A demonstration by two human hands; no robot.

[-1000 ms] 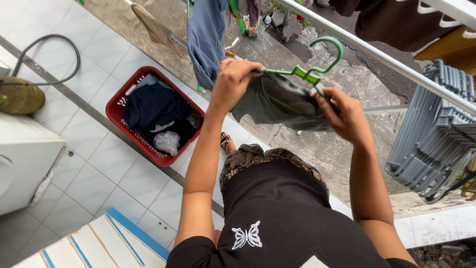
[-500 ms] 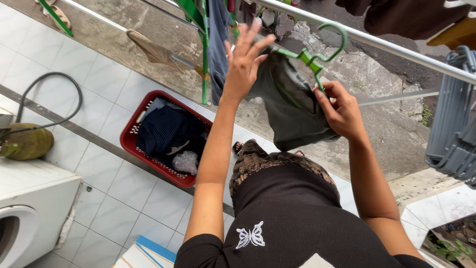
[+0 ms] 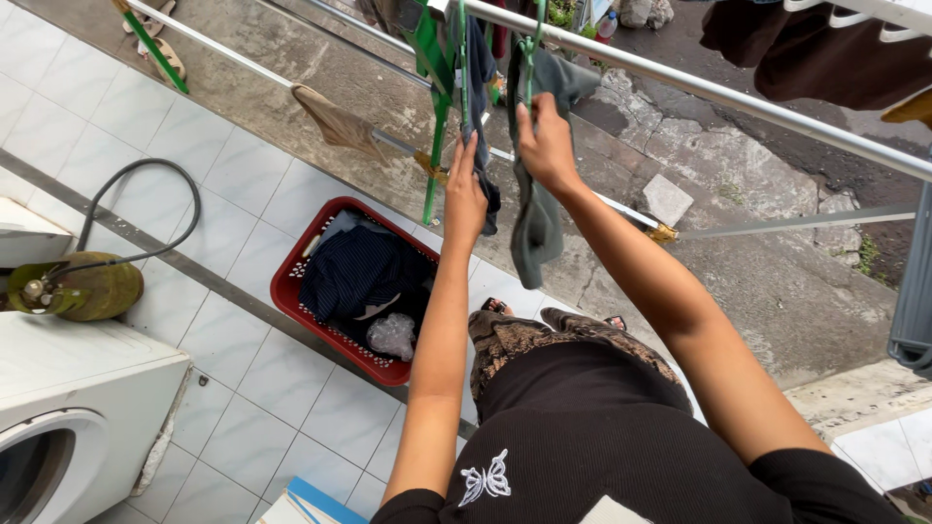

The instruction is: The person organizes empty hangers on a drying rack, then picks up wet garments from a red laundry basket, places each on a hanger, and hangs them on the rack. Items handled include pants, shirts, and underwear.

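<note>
1. The right hand is raised to the long silver metal drying rail, its grip clenched on the top of a dark grey-green cloth garment, which hangs down from a green plastic hanger hooked over that rail
2. The hanger's shoulders are hidden inside the garment and behind the hand, so only the hook and neck show
3. The left hand is lifted just beside the right one, its fingers closed on the edge of a dark blue hanging garment; how tight that grip is cannot be told, since the palm faces away
4. A second green plastic hanger frame hangs to the left of the blue garment, its upper part cut off by the top edge
5. The red plastic laundry basket stands on the white tiled floor below the left arm, holding a dark navy striped cloth and a pale crumpled piece; its right end is hidden behind the left forearm
6. A white front-loading washing machine is cut off at the lower left
7. A green gas cylinder with a grey hose lies just above it
8. Dark brown garments at the top right are cropped by the frame
</note>
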